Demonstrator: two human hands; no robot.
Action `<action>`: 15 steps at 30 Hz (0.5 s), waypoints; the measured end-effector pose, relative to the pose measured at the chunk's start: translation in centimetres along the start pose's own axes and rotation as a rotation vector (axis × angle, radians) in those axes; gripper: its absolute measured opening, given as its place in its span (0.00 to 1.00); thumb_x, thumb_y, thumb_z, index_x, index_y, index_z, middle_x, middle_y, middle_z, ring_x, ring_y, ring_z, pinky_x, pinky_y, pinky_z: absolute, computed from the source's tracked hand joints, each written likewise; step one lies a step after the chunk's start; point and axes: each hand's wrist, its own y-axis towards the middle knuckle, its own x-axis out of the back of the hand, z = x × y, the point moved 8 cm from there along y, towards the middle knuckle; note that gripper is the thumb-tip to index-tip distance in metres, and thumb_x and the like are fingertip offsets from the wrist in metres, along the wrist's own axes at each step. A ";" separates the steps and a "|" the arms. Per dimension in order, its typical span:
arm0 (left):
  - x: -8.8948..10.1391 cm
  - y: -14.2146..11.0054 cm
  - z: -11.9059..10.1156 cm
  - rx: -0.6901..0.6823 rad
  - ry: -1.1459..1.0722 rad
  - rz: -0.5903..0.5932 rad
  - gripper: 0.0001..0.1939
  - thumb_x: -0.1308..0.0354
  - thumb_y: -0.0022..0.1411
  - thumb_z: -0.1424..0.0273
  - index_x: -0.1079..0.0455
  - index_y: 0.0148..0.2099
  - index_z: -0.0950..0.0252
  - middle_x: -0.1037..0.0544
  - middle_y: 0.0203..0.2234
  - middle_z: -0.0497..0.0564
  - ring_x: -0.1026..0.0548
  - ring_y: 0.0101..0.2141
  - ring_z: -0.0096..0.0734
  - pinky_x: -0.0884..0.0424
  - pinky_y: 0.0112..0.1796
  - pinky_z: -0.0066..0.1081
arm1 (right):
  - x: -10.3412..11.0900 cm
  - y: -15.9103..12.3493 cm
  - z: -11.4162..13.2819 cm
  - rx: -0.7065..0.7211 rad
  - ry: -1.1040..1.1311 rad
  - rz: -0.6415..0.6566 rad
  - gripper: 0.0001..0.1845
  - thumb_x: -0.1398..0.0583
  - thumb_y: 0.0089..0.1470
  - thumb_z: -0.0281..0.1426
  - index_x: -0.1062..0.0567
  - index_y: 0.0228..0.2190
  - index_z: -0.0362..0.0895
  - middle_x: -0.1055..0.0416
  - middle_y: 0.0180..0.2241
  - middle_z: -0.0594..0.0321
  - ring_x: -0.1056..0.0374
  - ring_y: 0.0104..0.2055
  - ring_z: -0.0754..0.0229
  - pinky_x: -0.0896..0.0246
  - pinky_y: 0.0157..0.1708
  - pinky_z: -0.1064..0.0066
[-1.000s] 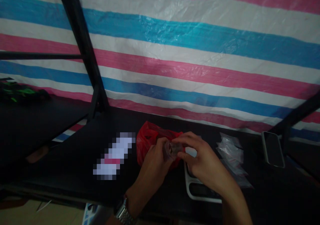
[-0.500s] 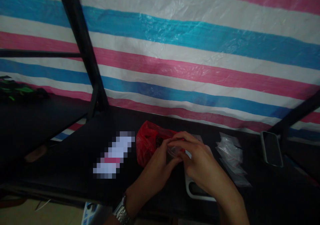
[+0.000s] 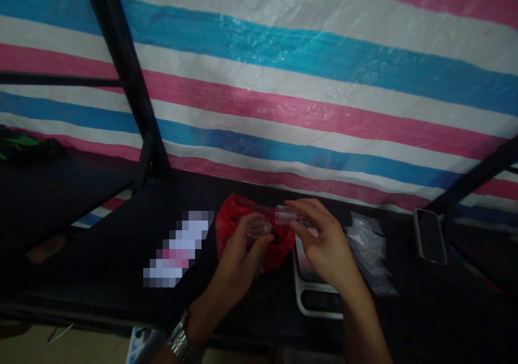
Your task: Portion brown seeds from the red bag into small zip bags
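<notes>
On my feed I have the left hand [image 3: 238, 253] holding a clear container [image 3: 258, 228] and the right hand [image 3: 326, 240] pinching a clear cup [image 3: 285, 214] in its fingers, by the red bag [image 3: 283, 247]; the scale [image 3: 306, 269] sits near the tabletop's [image 3: 121, 259] front edge.

Tabletop [image 3: 265, 304] between forearms [image 3: 362, 310] lies free, the red bag [image 3: 282, 246] and scale [image 3: 311, 283] bounding it.

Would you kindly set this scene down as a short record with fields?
Left hand: holds a clear container
Right hand: holds a small clear cup tipped sideways, mouth leftward
Left wrist: metal watch
Beyond left hand: red plastic bag
Near right forearm: what looks like a scale
Farther right: clear plastic bags, then a phone
Backdrop: striped sheet
</notes>
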 end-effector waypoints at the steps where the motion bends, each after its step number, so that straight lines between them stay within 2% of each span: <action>1: 0.7 0.1 -0.2 -0.007 0.010 -0.066 0.19 0.39 0.67 0.57 0.31 0.55 0.59 0.17 0.45 0.53 0.18 0.46 0.42 0.22 0.48 0.41 | -0.5 0.0 -0.5 -0.020 -0.024 0.020 0.23 0.40 0.59 0.18 0.19 0.51 0.49 0.24 0.50 0.59 0.27 0.54 0.56 0.33 0.56 0.64; 4: 2.9 0.1 -0.7 -0.010 0.076 -0.248 0.22 0.40 0.66 0.52 0.31 0.54 0.60 0.16 0.44 0.55 0.17 0.45 0.44 0.22 0.46 0.42 | -3.4 -0.3 -2.0 -0.067 -0.102 0.206 0.27 0.43 0.55 0.13 0.18 0.50 0.45 0.23 0.50 0.57 0.26 0.53 0.56 0.33 0.57 0.64; 6: 3.7 0.0 -0.9 0.025 0.144 -0.306 0.25 0.42 0.65 0.48 0.32 0.53 0.61 0.16 0.44 0.57 0.17 0.44 0.47 0.22 0.46 0.43 | -5.4 -0.7 -2.9 -0.099 -0.179 0.319 0.30 0.45 0.52 0.11 0.18 0.49 0.44 0.23 0.51 0.55 0.26 0.54 0.55 0.34 0.58 0.64; 9: 4.0 -0.2 -0.7 0.120 0.303 -0.297 0.26 0.45 0.65 0.45 0.32 0.53 0.60 0.16 0.45 0.58 0.17 0.46 0.53 0.24 0.48 0.48 | -6.7 -0.9 -4.1 -0.145 -0.322 0.378 0.32 0.45 0.48 0.10 0.18 0.50 0.43 0.23 0.52 0.53 0.26 0.56 0.52 0.35 0.60 0.61; 12: 3.5 -0.6 -0.4 0.219 0.511 -0.229 0.22 0.48 0.68 0.49 0.32 0.52 0.58 0.16 0.45 0.59 0.17 0.47 0.57 0.26 0.49 0.51 | -6.6 -0.6 -4.9 -0.178 -0.418 0.361 0.34 0.45 0.46 0.09 0.18 0.50 0.43 0.22 0.53 0.52 0.26 0.56 0.51 0.35 0.60 0.60; 15: 2.9 -1.1 0.3 0.296 0.632 -0.135 0.18 0.51 0.70 0.52 0.32 0.50 0.58 0.15 0.41 0.59 0.16 0.44 0.60 0.27 0.45 0.50 | -6.5 -0.4 -5.3 -0.190 -0.437 0.347 0.34 0.46 0.45 0.08 0.17 0.49 0.43 0.22 0.53 0.53 0.26 0.56 0.51 0.35 0.59 0.61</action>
